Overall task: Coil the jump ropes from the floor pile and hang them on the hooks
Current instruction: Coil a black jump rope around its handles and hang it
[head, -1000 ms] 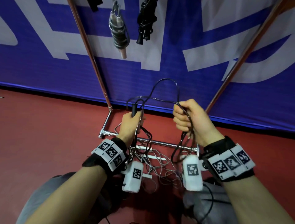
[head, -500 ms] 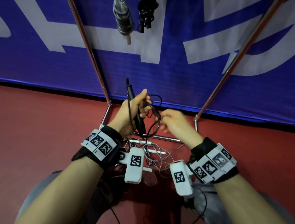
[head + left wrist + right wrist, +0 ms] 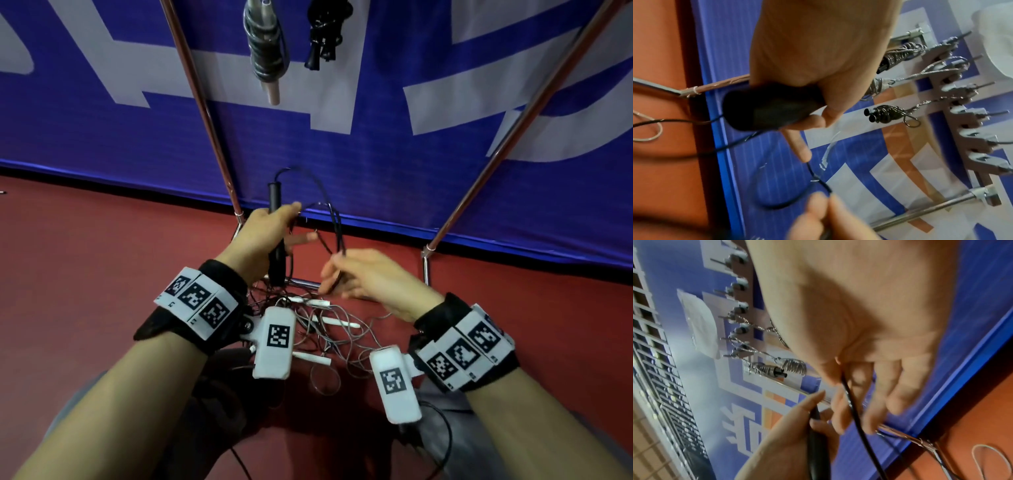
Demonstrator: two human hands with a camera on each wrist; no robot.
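My left hand [image 3: 263, 236] grips the black handle [image 3: 275, 205] of a black jump rope, held upright over the rack's base. Its thin black cord [image 3: 330, 209] arches from the handle top down to my right hand [image 3: 363, 274], which pinches it between thumb and fingers. In the left wrist view the handle [image 3: 766, 108] sits in the left hand's fist, and a cord loop [image 3: 777, 204] runs to the right hand's fingertips [image 3: 826, 211]. The right wrist view shows the cord [image 3: 857, 421] leaving the right hand's pinch. A floor pile [image 3: 329, 332] of grey ropes with white handles lies below both wrists.
A grey coiled rope [image 3: 265, 51] and a black coiled rope [image 3: 325, 31] hang above. Two slanted rack poles [image 3: 202, 113] [image 3: 513, 130] stand against the blue banner [image 3: 376, 154]. The hook bar [image 3: 962, 116] carries several coiled ropes and free hooks. Red floor [image 3: 85, 257] lies around.
My right hand has drawn away from the left hand, to the right and lower, pulling the black cord out into a loop. My left hand keeps the handle upright.
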